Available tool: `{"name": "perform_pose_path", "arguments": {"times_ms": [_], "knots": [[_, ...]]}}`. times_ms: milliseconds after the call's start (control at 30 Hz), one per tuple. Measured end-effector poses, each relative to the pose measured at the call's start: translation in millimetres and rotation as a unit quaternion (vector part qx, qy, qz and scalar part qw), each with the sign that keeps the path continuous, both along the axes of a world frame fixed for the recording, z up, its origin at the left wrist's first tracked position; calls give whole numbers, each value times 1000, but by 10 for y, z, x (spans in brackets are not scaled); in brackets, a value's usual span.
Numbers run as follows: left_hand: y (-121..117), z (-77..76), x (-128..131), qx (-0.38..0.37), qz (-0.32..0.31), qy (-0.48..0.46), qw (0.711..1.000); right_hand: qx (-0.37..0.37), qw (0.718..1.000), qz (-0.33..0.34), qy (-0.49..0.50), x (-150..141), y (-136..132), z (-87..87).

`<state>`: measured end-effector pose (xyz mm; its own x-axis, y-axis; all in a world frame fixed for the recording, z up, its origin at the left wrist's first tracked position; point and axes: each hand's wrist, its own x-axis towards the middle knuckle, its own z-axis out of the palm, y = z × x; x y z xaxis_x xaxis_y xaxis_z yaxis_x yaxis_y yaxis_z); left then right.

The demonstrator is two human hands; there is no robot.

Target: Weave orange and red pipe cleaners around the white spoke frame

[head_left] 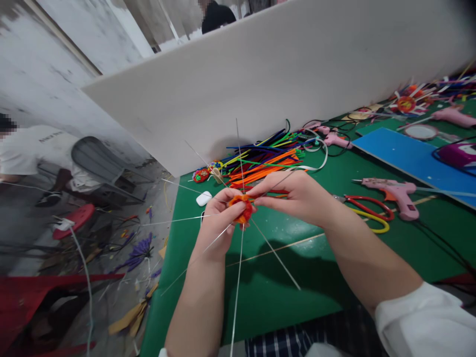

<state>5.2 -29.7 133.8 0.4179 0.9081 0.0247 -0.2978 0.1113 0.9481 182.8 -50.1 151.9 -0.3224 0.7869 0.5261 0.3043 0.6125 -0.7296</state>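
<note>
Above the green table, my left hand (219, 218) is closed around a small orange and red fuzzy piece (243, 210), which looks wound from pipe cleaners. Several thin, pale wires stick out from it in all directions like spokes. From the right, my right hand (293, 196) pinches at the edge of this piece with thumb and forefinger, near one of the wires. What exactly those fingertips hold is too small to make out. Beyond the hands lies a heap of coloured pipe cleaners (264, 156), many of them orange, green and blue.
Right of my hands lie scissors (372, 210) with red and yellow handles and a pink glue gun (397, 191). A blue board (416, 158) rests farther back. A white case (204, 198) sits near the left edge. A pale partition (260, 84) stands behind; a person sits at left.
</note>
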Motion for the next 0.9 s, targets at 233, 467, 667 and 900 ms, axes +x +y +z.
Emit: {"name": "perform_pose_path", "arguments": {"times_ms": [233, 467, 667, 900], "knots": [[-12, 26, 21, 4, 45, 29, 999, -115, 992, -12, 46, -33, 2, -53], [1, 21, 27, 14, 63, 45, 997, -96, 994, -32, 29, -43, 13, -41], [21, 0, 24, 22, 83, 42, 995, -66, 996, -44, 32, -66, 13, -40], [22, 3, 29, 33, 114, 54, 991, -72, 996, -35, 31, -88, 3, -39]]}}
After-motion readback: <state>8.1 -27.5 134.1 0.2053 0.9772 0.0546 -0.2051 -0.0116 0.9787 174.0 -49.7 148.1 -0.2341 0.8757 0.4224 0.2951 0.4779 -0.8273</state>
